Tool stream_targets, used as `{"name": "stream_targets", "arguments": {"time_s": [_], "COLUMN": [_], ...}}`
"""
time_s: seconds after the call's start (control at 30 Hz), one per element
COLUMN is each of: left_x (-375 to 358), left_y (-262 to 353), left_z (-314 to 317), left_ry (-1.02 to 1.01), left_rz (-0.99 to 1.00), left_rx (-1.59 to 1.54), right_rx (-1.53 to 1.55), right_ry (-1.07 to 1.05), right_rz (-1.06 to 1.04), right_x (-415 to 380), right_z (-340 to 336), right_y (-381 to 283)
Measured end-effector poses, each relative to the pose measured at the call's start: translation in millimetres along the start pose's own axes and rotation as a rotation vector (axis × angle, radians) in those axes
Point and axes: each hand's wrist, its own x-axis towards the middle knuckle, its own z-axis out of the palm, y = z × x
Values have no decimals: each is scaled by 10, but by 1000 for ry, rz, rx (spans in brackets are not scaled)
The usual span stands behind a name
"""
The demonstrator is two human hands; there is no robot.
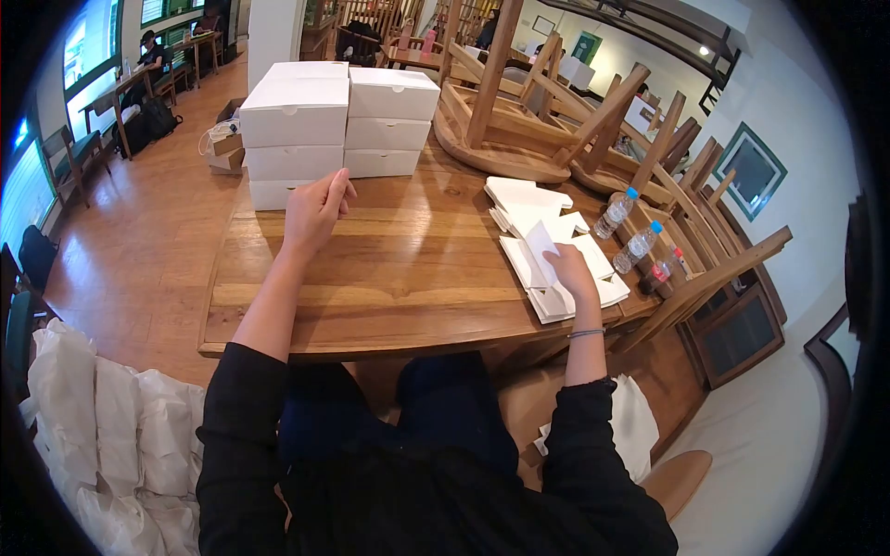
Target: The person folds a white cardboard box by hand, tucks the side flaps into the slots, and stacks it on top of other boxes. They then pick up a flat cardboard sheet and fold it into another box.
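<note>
My left hand (318,211) is raised over the table, in front of the stacked white cardboard boxes (295,104). Its fingers are curled together and nothing shows in them. At the right, my right hand (572,271) pinches a flat white box blank (540,248), lifted at an angle from the pile of flattened white box blanks (525,199). Part of the pile is hidden under this hand. The closed boxes stand in two columns at the far left of the table, each with a small thumb notch on its front.
Bottles of clear liquid (616,213) and a red-capped dark bottle (656,274) stand right of the pile. Upturned wooden stools (501,153) rest at the back right of the wooden table (389,296). White plastic bags (116,417) lie at lower left. People sit farther off.
</note>
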Motion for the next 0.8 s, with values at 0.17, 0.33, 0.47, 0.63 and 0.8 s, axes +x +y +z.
{"name": "stream_targets", "arguments": {"time_s": [0.17, 0.33, 0.47, 0.63, 0.8], "left_x": [-5, 14, 5, -13, -8], "left_y": [13, 16, 21, 82, 67], "left_z": [6, -4, -28, -23, -37], "left_ry": [4, 6, -11, -22, -60], "left_rz": [11, 8, 7, -11, 48], "left_rx": [16, 23, -5, -44, -71], "right_rx": [229, 260, 435, 426, 88], "right_ry": [81, 277, 263, 109, -7], "right_rz": [27, -93, -233, -295, -386], "right_x": [28, 26, -343, -755, -837], "right_z": [-292, -894, -1238, -1040, -182], "right_y": [182, -172, -1019, -1903, -2408]}}
